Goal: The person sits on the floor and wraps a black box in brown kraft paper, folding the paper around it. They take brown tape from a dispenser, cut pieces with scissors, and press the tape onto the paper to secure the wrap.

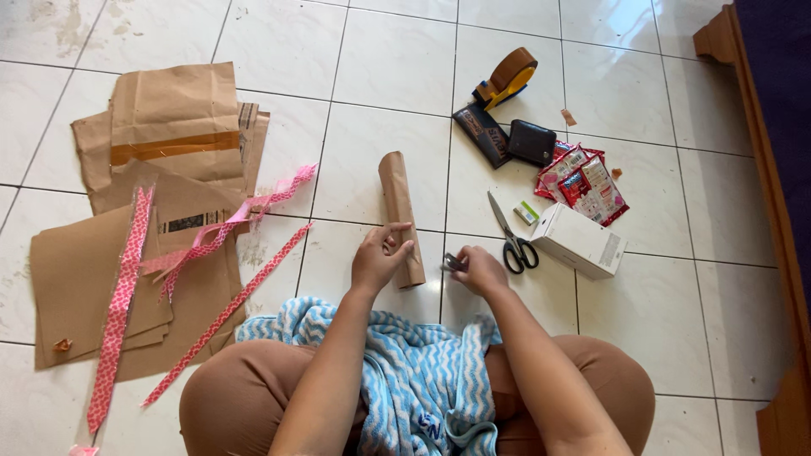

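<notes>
I sit cross-legged on white floor tiles with a blue-and-white towel (422,380) over my lap. My left hand (378,257) rests on the near end of a brown paper-wrapped roll (399,211) lying on the floor, index finger stretched across it. My right hand (478,268) is closed around a small dark metal object (453,263), too small to identify, just right of the roll. Black-handled scissors (511,236) lie right beside that hand.
Brown paper sheets (169,152) and pink patterned strips (122,295) lie at left. A tape dispenser (507,78), dark packet (483,135), black wallet (532,141), red sachets (587,181) and white box (580,241) sit at right. Wooden furniture (760,127) borders the far right.
</notes>
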Motion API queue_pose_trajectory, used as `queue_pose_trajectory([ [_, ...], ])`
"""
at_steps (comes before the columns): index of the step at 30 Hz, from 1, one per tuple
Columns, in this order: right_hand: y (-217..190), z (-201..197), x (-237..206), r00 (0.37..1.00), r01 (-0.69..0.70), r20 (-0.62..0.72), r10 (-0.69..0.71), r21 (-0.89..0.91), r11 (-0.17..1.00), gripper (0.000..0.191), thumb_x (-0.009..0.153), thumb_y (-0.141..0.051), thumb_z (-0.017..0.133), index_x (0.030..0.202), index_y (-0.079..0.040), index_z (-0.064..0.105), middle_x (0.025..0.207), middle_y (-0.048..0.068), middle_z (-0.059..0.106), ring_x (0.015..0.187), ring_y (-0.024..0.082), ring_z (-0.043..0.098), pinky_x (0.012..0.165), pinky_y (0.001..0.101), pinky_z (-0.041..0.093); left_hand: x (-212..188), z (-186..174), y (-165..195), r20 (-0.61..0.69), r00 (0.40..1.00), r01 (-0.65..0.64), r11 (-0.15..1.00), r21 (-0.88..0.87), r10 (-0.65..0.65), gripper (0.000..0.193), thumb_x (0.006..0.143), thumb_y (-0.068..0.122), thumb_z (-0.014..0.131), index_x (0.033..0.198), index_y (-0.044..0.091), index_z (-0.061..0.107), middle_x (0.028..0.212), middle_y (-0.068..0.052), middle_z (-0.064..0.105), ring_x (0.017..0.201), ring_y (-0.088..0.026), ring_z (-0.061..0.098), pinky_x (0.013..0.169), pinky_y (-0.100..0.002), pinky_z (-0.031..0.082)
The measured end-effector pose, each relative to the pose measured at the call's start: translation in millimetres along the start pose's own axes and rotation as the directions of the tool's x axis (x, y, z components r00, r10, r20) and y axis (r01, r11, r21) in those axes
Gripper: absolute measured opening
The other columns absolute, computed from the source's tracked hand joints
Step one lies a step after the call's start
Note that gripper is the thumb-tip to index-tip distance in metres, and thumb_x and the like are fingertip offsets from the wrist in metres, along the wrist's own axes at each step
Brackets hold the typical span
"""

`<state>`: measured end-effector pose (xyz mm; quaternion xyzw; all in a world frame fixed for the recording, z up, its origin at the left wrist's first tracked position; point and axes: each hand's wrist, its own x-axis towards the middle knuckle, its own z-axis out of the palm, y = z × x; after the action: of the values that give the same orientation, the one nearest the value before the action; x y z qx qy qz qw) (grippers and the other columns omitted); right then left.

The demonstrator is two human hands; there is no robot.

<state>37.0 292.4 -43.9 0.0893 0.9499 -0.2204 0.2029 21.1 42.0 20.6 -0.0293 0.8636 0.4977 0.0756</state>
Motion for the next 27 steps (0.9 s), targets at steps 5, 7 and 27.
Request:
queue_pose_trajectory([
  [5, -8.2, 28.6, -21.1, 0.942, -0.327, 0.314, 0.118, 0.938, 0.112, 0.033, 0.089, -0.034, 0.073, 0.109, -0.011, 0.061, 0.104, 0.007, 0.064, 0.100, 0.031, 0.068, 0.078, 0.0503, 0.063, 1.7, -1.3, -14.0, 0.024, 1.000, -0.002, 0.998, -0.067, 0.003, 0.040, 0.082, 0.035, 0.081, 0.121, 0.035, 0.075, 0.087, 0.004, 0.055, 0.067, -0.010, 0.053, 0.065, -0.026, 0.054],
  [7, -13.8, 52.2, -61.8, 0.906, -0.359, 0.393, 0.159, 0.910, -0.207, 0.032, 0.091, -0.033, 0.069, 0.112, -0.010, 0.060, 0.099, 0.007, 0.060, 0.093, 0.026, 0.063, 0.077, 0.0469, 0.061, 7.2, -2.3, -16.5, 0.026, 1.000, -0.013, 0.997, -0.076, 0.015, 0.042, 0.080, 0.034, 0.083, 0.121, 0.034, 0.076, 0.088, 0.004, 0.055, 0.068, -0.009, 0.053, 0.066, -0.025, 0.054],
  [27, -65.2, 57.4, -123.6, 0.927, -0.348, 0.367, 0.081, 0.920, -0.182, 0.045, 0.089, -0.021, 0.076, 0.130, -0.006, 0.067, 0.113, 0.003, 0.072, 0.102, 0.016, 0.064, 0.089, 0.0319, 0.049, 5.2, -9.8, -5.5, 0.072, 0.996, 0.049, 0.998, -0.044, -0.046, 0.049, 0.074, 0.037, 0.088, 0.121, 0.032, 0.076, 0.089, 0.004, 0.054, 0.070, -0.009, 0.052, 0.067, -0.025, 0.056],
])
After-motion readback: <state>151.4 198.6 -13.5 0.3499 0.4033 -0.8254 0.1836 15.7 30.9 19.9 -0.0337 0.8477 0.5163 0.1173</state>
